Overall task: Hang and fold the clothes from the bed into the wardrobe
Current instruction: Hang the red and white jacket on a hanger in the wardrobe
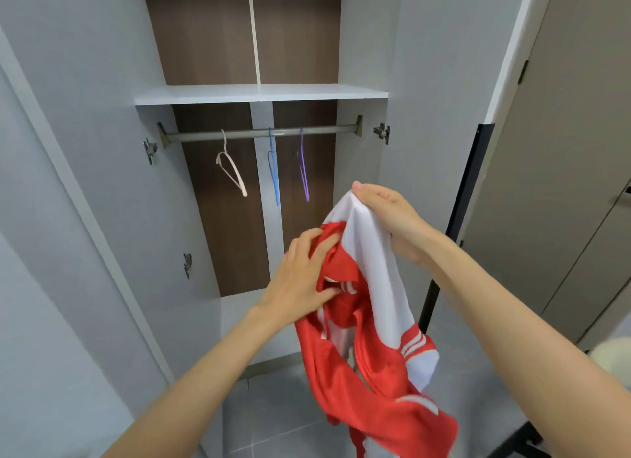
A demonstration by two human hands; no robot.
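wardrobe (259,93): three hangers (273,174) on rail (239,135) | left hand (300,273), right hand (389,215): fingers (370,191) clamped on jersey (368,372)

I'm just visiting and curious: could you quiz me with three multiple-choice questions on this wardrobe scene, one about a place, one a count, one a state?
1. Where do the thin plastic hangers hang?
A. on a white shelf
B. on the grey metal rail
C. on a door handle

2. How many hangers are there?
A. two
B. three
C. five

3. The red and white sports shirt is:
A. folded on a shelf
B. on a hanger
C. held in both hands

Answers: 1 B, their hooks loop over the rail. 2 B, one pink, one blue, one purple. 3 C, the right hand pinches its white top and the left hand grips the red part.
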